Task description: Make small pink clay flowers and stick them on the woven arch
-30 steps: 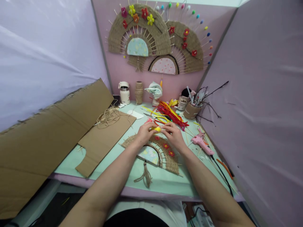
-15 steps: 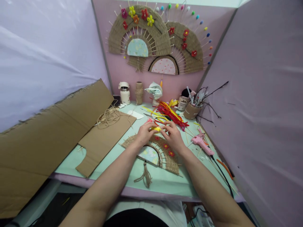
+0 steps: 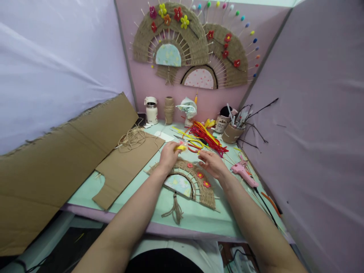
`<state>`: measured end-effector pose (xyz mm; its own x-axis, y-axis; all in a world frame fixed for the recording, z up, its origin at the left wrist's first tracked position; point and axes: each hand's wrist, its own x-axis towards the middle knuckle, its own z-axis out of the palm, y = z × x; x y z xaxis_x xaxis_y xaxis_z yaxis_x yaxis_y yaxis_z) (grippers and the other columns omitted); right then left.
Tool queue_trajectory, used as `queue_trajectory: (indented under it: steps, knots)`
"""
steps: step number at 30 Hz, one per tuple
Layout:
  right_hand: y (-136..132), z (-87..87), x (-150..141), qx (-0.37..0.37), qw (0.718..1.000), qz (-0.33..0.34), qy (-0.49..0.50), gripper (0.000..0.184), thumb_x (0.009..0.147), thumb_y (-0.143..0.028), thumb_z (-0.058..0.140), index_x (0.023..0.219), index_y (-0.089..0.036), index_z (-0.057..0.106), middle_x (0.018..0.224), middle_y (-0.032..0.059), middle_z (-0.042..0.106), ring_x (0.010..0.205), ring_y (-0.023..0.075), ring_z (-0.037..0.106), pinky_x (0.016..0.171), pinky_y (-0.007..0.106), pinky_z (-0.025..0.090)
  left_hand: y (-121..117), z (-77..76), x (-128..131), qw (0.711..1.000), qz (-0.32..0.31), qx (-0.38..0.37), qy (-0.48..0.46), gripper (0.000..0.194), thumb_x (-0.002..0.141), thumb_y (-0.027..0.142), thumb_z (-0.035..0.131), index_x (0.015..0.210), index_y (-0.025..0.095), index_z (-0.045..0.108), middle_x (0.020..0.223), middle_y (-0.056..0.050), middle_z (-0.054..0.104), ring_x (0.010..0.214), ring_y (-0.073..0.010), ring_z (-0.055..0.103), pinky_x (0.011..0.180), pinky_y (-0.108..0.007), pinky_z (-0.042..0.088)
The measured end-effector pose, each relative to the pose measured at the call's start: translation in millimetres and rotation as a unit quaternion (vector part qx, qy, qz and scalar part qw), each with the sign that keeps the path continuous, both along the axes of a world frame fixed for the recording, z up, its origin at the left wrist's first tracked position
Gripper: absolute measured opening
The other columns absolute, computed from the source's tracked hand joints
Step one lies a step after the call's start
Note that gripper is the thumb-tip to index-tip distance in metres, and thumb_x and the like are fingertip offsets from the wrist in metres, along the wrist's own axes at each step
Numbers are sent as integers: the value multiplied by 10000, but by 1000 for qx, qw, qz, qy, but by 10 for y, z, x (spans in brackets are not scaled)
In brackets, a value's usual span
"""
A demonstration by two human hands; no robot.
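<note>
My left hand point(image 3: 168, 156) is closed on a yellow lump point(image 3: 181, 147), perhaps soft clay, with clear, partly pinkish wrapping beside it. My right hand point(image 3: 213, 163) is a little way off to the right, thumb and forefinger pinching a tiny yellow piece point(image 3: 199, 152). Below both hands lies a fan-shaped twine weaving point(image 3: 207, 195) on thin sticks. Red flowers point(image 3: 206, 184) sit on its right side, two of them with yellow centres. A floral half-circle point(image 3: 179, 185) fills its middle, and a twine tassel point(image 3: 176, 212) hangs toward the table's front edge.
Scissors point(image 3: 196, 144) and red and yellow pipe cleaners point(image 3: 209, 137) lie beyond my hands. A pink glue gun point(image 3: 244, 174) is at right, near a pot of twigs point(image 3: 231, 133). Cardboard point(image 3: 127, 170) and loose twine point(image 3: 133, 138) occupy the left. Finished fans point(image 3: 139, 45) hang behind.
My hands have moved apart from around the yellow lump. The left keeps the lump and has shifted slightly left and away; the right has moved right with a tiny yellow piece.
</note>
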<state>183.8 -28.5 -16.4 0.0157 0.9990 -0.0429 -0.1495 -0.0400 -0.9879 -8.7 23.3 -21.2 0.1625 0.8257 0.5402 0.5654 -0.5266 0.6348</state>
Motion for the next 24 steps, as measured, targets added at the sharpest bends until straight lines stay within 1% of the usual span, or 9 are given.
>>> queue_trajectory:
  steps: [2,3,5,8,10,12,14,19,24]
  knots:
    - [4,0,10,-11,999,-11,35,328,585,-451,796,775,-218,663,838,31,622,716,141,559,518,227,458,71,-58,-83,996,75,-27,36,216,780,102,586,972,126,682,1016,-145,652,1007,-273,590,935,-435,449]
    - [3,-1,11,-11,999,-13,43,339,563,-447,813,760,-220,656,829,25,618,716,138,558,520,224,458,98,-90,-114,993,92,-43,52,240,765,90,591,986,118,679,1045,-164,642,1032,-290,583,950,-455,439]
    - [-4,-4,6,-5,999,-9,43,354,553,-460,819,754,-222,650,825,24,620,726,143,565,525,228,461,123,-133,-139,991,97,-58,75,270,724,88,637,987,134,676,1110,-173,628,1098,-313,556,995,-494,400]
    - [-14,-8,-5,11,1000,0,30,358,586,-492,794,782,-227,656,847,35,642,758,163,588,541,249,468,72,-108,-73,993,110,-3,37,275,733,157,684,1007,186,680,1234,-154,588,1225,-328,472,1050,-541,331]
    - [-19,-13,-12,10,999,4,41,352,585,-472,801,803,-229,670,869,35,659,779,167,602,557,253,469,-7,-42,19,999,44,27,-13,231,781,217,663,1010,192,691,1157,-127,630,1142,-271,534,1008,-464,402]
    - [-24,-22,-23,-1,998,10,63,349,577,-435,815,828,-227,689,894,36,676,794,166,613,572,250,466,-95,24,119,995,-85,-8,-53,254,785,238,671,1036,201,690,1034,-77,680,939,-192,613,846,-339,500]
    - [-31,-32,-39,-14,997,20,79,345,583,-405,817,854,-223,705,910,39,691,805,167,622,583,249,466,-169,61,201,986,-143,-32,-76,247,762,257,703,1001,195,704,960,-57,701,823,-155,620,722,-272,510]
    - [-65,-25,-90,-18,994,44,97,292,619,-348,793,872,-219,725,895,40,711,834,173,640,655,275,500,-240,40,269,985,-133,-43,-102,217,750,254,719,948,165,708,901,-56,719,713,-127,612,657,-251,503]
    - [-109,32,-128,-11,995,65,77,319,630,-287,743,943,-222,742,982,59,718,870,182,641,688,298,521,-224,18,242,987,-112,-25,-114,146,806,261,652,903,168,708,884,-57,722,773,-143,636,658,-250,508]
